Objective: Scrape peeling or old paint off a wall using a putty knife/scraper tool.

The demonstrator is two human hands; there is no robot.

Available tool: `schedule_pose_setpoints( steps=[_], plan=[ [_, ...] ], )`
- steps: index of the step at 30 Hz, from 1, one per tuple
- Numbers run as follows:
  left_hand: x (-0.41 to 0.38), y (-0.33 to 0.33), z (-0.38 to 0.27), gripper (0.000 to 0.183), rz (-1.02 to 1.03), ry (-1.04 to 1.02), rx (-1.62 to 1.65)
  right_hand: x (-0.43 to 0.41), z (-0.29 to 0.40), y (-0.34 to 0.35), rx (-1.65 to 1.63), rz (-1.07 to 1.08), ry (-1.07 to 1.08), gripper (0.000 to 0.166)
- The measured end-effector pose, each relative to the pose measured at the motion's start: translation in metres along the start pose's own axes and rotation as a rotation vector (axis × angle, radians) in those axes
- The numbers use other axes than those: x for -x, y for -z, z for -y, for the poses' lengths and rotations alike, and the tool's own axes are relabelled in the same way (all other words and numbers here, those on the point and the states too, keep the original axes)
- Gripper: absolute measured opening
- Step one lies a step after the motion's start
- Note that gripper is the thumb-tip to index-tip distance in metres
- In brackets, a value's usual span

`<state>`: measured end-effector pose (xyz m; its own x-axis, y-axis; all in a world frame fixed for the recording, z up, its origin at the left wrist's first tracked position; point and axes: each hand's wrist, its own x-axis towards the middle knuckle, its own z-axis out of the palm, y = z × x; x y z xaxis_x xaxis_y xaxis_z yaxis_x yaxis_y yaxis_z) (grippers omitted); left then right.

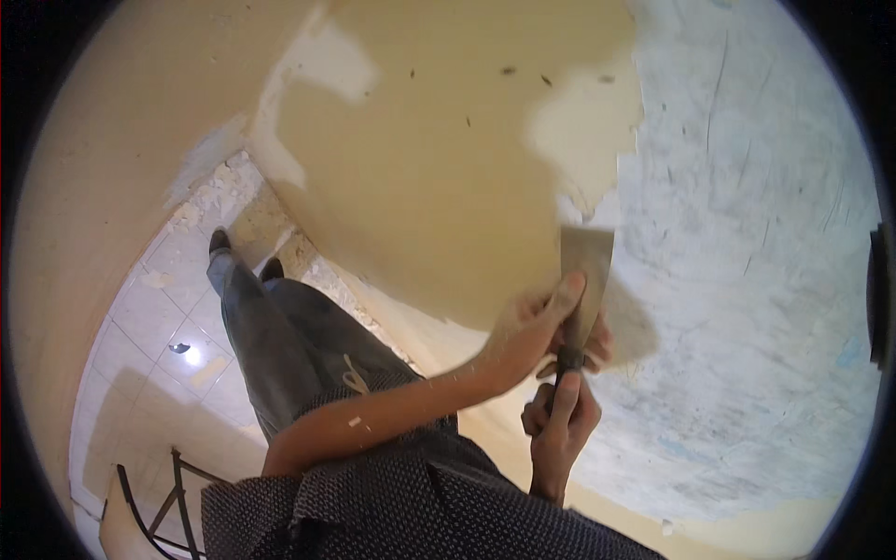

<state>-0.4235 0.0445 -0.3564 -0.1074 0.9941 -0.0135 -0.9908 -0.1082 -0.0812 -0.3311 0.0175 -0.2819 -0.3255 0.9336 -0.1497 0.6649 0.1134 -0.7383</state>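
Observation:
A scraper with a wide metal blade [588, 255] and a dark handle is held upright in front of the wall, its blade edge near the ragged edge of the beige paint. My right hand [570, 420] is closed around the handle, thumb along it. Slightly blurred, my left hand [542, 322] has its thumb on the blade's face and its fingers partly hidden behind the blade. The wall bears a beige coat [420, 175] with paler patches. Right of it lies a scraped, whitish-grey surface [728, 280] with dark scratches.
Flakes and debris [217, 185] lie along the wall's foot in the corner, near my shoes. The floor is pale tile [147, 308], with a small dark object [180, 348] on it. A dark metal frame [178, 490] stands at the lower left. Another beige wall [105, 161] rises at the left.

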Motion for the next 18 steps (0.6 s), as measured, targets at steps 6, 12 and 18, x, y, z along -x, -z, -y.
schedule_pose_setpoints(
  steps=[6,12,18],
  plan=[
    [-0.004,0.001,-0.022,0.047,0.021,-0.022,-0.027,-0.015,0.007,-0.004,0.018,0.015,-0.003,0.038],
    [-0.013,-0.003,-0.038,0.051,-0.017,-0.029,-0.017,-0.028,0.019,-0.019,-0.003,-0.021,-0.009,0.037],
    [-0.012,-0.010,-0.028,0.052,-0.029,-0.026,-0.010,-0.017,0.025,-0.014,0.072,-0.066,0.030,0.036]
  ],
)
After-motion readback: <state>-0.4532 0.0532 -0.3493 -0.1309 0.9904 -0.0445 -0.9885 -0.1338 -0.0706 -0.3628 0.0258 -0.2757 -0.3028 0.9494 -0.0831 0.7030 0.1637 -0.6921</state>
